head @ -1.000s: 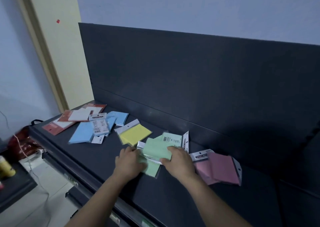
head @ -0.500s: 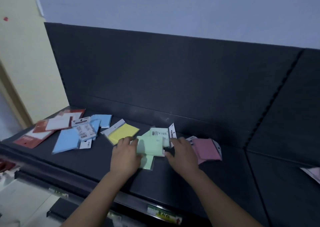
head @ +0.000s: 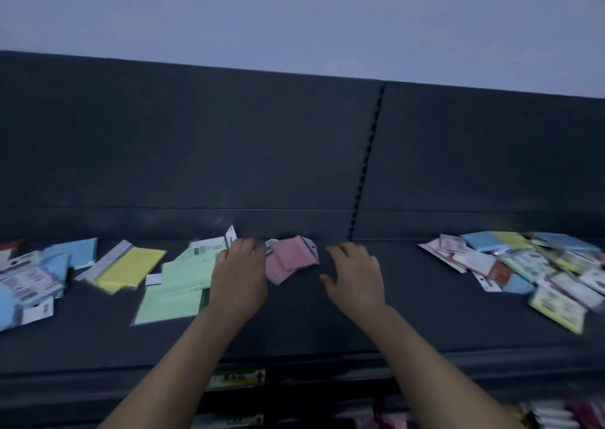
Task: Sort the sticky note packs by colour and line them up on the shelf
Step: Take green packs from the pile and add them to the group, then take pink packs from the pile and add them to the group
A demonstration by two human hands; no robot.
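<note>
Dark shelf (head: 294, 330) runs the full width, with a dark back panel (head: 196, 140) behind it. On the right of the shelf is the unsorted pile (head: 537, 265): pink, blue, yellow, green and white-label packs overlapping, blurred. On the left are the sorted groups, lying flat. Blue packs (head: 75, 252) are far left, some label side up. Green packs (head: 176, 284) are left of centre, several overlapping and skewed. A yellow pack (head: 131, 270) lies between blue and green. Pink packs (head: 289, 260) sit at centre near the back panel, just beside the green.

Left hand (head: 239, 278) is palm down on the right edge of the green packs, fingertips bent near a white header tab; cannot tell whether it pinches anything. Right hand (head: 355, 276) is above bare shelf between the pink packs and the pile, fingers loosely spread, holding nothing. The hands are apart. A price label (head: 237, 378) is on the shelf's front edge.

Step, as judged: mid-sort, green group being tidied. The next move probably calls for the right hand to reach right to the pile, pick out one pack and match its colour. The groups need squaring into a row.
</note>
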